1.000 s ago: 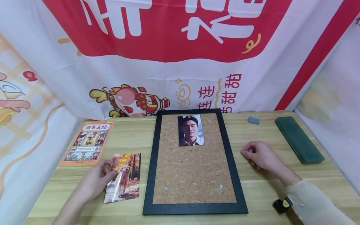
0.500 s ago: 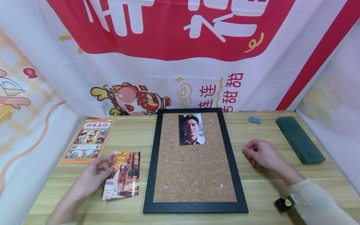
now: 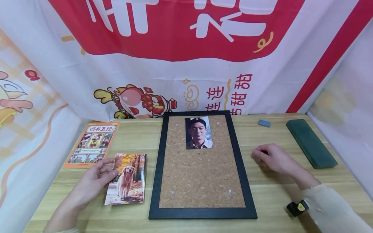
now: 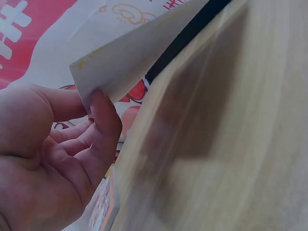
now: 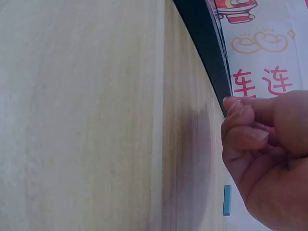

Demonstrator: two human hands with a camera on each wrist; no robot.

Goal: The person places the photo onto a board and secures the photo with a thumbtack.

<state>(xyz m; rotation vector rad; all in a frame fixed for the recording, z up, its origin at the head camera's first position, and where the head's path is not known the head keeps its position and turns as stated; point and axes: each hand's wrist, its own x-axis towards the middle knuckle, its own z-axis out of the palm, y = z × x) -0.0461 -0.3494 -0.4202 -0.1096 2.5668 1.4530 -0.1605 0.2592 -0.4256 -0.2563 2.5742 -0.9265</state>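
My left hand (image 3: 94, 179) pinches the left edge of a photo of a golden retriever (image 3: 128, 181) between thumb and fingers. In the left wrist view the photo's pale back (image 4: 125, 60) shows, held at an angle above the table. A black-framed corkboard (image 3: 201, 178) lies in the middle, and a portrait photo (image 3: 199, 133) is on its upper part. To the board's right, my right hand (image 3: 274, 158) hovers with curled fingers, thumb and fingertips together. In the right wrist view, nothing can be made out between its fingertips (image 5: 233, 103).
An orange picture book (image 3: 91, 145) lies at the left. At the back right are a blue eraser (image 3: 264, 123) and a long green case (image 3: 311, 144). Small clear bits (image 3: 173, 192) sit near the board's corners. A printed cloth (image 3: 175, 48) hangs behind the wooden table.
The dog photo has risen slightly and tilted more toward the camera in my left hand. My right hand has hardly moved.
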